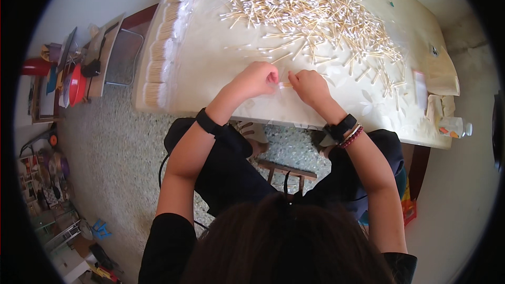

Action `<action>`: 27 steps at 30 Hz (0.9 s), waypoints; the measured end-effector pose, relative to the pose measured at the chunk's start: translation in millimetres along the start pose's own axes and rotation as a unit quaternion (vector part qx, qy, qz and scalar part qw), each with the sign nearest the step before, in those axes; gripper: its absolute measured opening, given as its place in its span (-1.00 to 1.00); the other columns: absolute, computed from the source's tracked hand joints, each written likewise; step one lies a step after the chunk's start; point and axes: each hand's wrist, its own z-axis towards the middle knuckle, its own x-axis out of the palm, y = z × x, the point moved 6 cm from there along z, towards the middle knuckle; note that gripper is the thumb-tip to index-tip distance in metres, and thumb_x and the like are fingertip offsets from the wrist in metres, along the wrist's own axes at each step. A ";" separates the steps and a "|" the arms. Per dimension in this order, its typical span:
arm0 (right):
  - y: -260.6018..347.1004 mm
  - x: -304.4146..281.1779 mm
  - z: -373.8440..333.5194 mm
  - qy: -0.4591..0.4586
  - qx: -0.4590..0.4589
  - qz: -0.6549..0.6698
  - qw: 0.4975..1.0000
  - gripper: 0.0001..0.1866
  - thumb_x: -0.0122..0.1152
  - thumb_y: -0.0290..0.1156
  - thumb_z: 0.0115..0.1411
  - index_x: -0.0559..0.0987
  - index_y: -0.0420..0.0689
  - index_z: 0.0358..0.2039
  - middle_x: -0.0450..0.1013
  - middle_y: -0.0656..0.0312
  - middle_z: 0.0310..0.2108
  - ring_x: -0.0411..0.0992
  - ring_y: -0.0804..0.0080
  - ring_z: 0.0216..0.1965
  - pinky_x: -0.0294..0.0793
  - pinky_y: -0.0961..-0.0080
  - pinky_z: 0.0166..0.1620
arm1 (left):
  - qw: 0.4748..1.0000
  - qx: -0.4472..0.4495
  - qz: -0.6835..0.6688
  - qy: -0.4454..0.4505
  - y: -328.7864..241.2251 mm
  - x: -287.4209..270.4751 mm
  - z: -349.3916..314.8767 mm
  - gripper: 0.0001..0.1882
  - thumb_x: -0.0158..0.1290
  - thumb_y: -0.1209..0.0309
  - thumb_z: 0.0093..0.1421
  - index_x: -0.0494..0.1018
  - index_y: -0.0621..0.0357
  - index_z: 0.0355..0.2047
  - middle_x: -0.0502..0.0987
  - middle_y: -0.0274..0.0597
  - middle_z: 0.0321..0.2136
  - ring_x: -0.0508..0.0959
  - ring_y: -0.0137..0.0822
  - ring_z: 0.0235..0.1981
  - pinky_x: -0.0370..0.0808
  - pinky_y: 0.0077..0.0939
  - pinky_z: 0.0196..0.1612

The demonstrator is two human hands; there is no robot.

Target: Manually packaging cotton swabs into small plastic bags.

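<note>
Close together near the table's front edge, both hands are closed. A few cotton swabs [285, 84] show between them, nearest the thumb of my right hand [311, 87], which pinches them. My left hand [258, 80] curls its fingers inward just to their left; what it holds, if anything, is hidden. Beyond my hands spreads a large loose pile of cotton swabs [310, 13] with white tips and pale sticks. Several swabs lie scattered at its near side. Clear packs of lined-up swabs [155, 71] form a row along the table's left edge.
The table [210, 84] has a pale leaf-patterned cover. At its right end are a brown paper bag [443, 73] and a clear plastic bottle [453, 127] on its side. A wooden stool [286, 170] stands below, between my legs. Red basins [77, 84] are at the left.
</note>
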 end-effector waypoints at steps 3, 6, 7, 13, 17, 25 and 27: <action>1.5 -0.1 -3.0 -0.012 0.001 -0.014 1.000 -0.50 -0.22 -0.13 0.19 0.54 -0.27 -0.57 0.46 -0.09 -0.52 0.45 0.00 -0.42 0.44 0.21 -0.28 | 1.000 -0.005 -0.001 -0.031 1.7 5.8 1.8 -0.77 0.25 0.48 -0.22 0.44 0.24 -0.54 0.48 -0.22 -0.57 0.47 -0.42 -0.51 0.41 -0.56 -0.42; 6.0 -1.3 -9.6 -0.030 -0.029 -0.044 0.998 -0.53 -0.24 -0.17 0.20 0.54 -0.23 -0.56 0.48 -0.03 -0.51 0.45 0.02 -0.42 0.44 0.21 -0.30 | 0.997 -0.030 -0.045 -0.049 12.1 12.4 0.4 -0.75 0.26 0.48 -0.23 0.44 0.24 -0.53 0.48 -0.25 -0.58 0.46 -0.45 -0.52 0.40 -0.58 -0.43; 8.4 -1.4 -10.8 -0.038 -0.032 -0.044 0.998 -0.53 -0.24 -0.17 0.20 0.54 -0.23 -0.56 0.48 -0.03 -0.51 0.45 0.02 -0.42 0.44 0.21 -0.30 | 0.995 -0.039 -0.058 -0.064 15.1 11.5 -2.5 -0.76 0.26 0.48 -0.23 0.44 0.24 -0.53 0.48 -0.26 -0.58 0.46 -0.46 -0.53 0.41 -0.59 -0.42; 2.5 6.0 -13.8 -0.066 -0.022 -0.086 0.994 -0.58 -0.26 -0.20 0.20 0.54 -0.12 -0.53 0.49 0.07 -0.47 0.46 0.07 -0.43 0.44 0.22 -0.34 | 0.987 -0.034 -0.086 -0.129 10.9 16.8 -11.3 -0.81 0.23 0.50 -0.16 0.50 0.25 -0.48 0.53 -0.26 -0.56 0.51 -0.45 -0.49 0.43 -0.58 -0.37; 6.1 12.8 -16.0 -0.105 -0.076 -0.138 0.982 -0.60 -0.25 -0.19 0.20 0.54 -0.11 -0.49 0.49 0.07 -0.46 0.47 0.09 -0.43 0.44 0.22 -0.33 | 0.976 -0.048 -0.106 -0.184 16.6 27.4 -19.0 -0.81 0.20 0.51 -0.09 0.54 0.25 -0.40 0.54 -0.21 -0.52 0.55 -0.40 -0.44 0.45 -0.55 -0.32; 10.2 28.9 -17.1 -0.052 -0.056 -0.150 0.986 -0.68 -0.24 -0.24 0.21 0.50 -0.10 -0.34 0.48 0.07 -0.38 0.46 0.08 -0.35 0.46 0.23 -0.30 | 0.967 -0.010 -0.107 -0.231 1.2 41.6 -41.8 -0.84 0.16 0.53 -0.02 0.52 0.37 -0.40 0.52 -0.12 -0.47 0.55 -0.36 -0.40 0.46 -0.55 -0.31; 21.4 29.5 -22.9 -0.062 -0.108 -0.171 0.977 -0.67 -0.25 -0.23 0.23 0.49 -0.11 -0.30 0.48 0.06 -0.37 0.46 0.08 -0.34 0.46 0.23 -0.28 | 0.965 0.014 -0.116 -0.234 0.1 42.1 -50.1 -0.86 0.14 0.53 0.01 0.51 0.38 -0.42 0.51 -0.13 -0.46 0.55 -0.36 -0.38 0.46 -0.54 -0.31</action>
